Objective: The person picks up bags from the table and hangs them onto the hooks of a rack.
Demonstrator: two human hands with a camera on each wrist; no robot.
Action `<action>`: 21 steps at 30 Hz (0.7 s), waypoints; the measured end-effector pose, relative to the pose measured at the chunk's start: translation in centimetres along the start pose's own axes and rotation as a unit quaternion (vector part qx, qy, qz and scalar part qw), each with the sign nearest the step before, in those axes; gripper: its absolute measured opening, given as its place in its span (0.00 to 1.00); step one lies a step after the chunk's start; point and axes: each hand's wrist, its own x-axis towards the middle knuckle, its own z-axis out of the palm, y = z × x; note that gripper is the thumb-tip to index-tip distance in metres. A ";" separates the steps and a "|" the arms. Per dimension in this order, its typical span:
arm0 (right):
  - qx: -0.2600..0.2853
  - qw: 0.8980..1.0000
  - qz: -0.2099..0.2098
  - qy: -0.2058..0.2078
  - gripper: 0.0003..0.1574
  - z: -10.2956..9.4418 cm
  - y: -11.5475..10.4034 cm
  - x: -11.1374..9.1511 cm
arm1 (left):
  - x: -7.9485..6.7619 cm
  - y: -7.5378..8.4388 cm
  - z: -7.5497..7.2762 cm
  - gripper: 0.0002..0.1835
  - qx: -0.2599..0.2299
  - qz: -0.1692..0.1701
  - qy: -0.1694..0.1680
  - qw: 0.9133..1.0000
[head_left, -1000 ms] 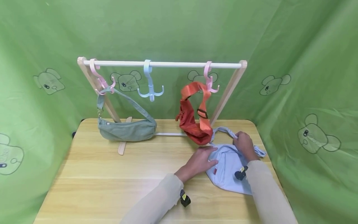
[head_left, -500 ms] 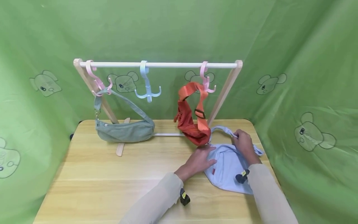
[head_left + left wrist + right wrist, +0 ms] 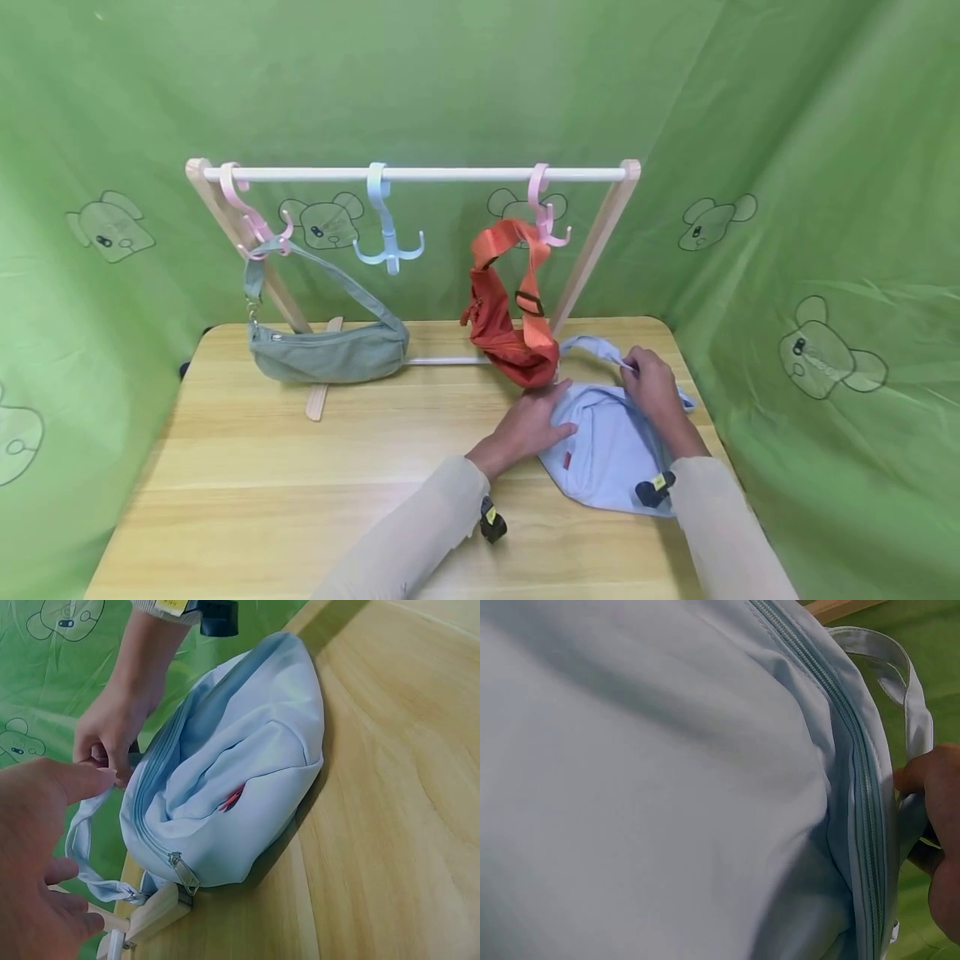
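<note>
A light blue cloth bag [image 3: 615,458] with a small red tag lies on the right side of the table. My right hand [image 3: 654,387] pinches its strap [image 3: 588,346] near the back of the bag; the right wrist view shows thumb and fingers closed on this strap [image 3: 916,724] beside the zipper [image 3: 862,772]. My left hand [image 3: 525,425] is at the bag's left side, fingers extended and thumb apart, overlapping its edge in the head view. From the left wrist, that hand [image 3: 37,847] appears loosely spread, with the metal zipper pull [image 3: 182,871] to its right.
A rack with a white bar [image 3: 457,174] stands behind. A green bag [image 3: 330,354] hangs from the left pink hook [image 3: 255,221], a red bag [image 3: 513,342] from the right pink hook [image 3: 542,208]. A blue hook [image 3: 388,237] hangs between them. Green curtain [image 3: 810,167] surrounds the table [image 3: 300,483].
The head view has turned slightly, shifting the rack and bags left in it. My left fingertips sit slightly farther back, closer to the red bag. My right hand keeps its pinch on the strap.
</note>
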 end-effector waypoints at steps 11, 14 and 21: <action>0.003 0.999 -0.037 -0.003 0.06 -0.9 -1.0 -1.3 | 0.6 0.0 -0.5 0.49 -0.030 -0.014 0.022 0.999; 0.005 0.999 -0.051 -0.007 0.06 -1.1 -1.1 -1.6 | 0.8 0.2 -0.5 0.51 -0.027 -0.014 0.029 0.999; 0.001 0.997 -0.073 0.000 0.09 -1.5 -1.8 -2.4 | 1.1 0.3 -0.4 0.52 -0.045 -0.006 0.032 0.998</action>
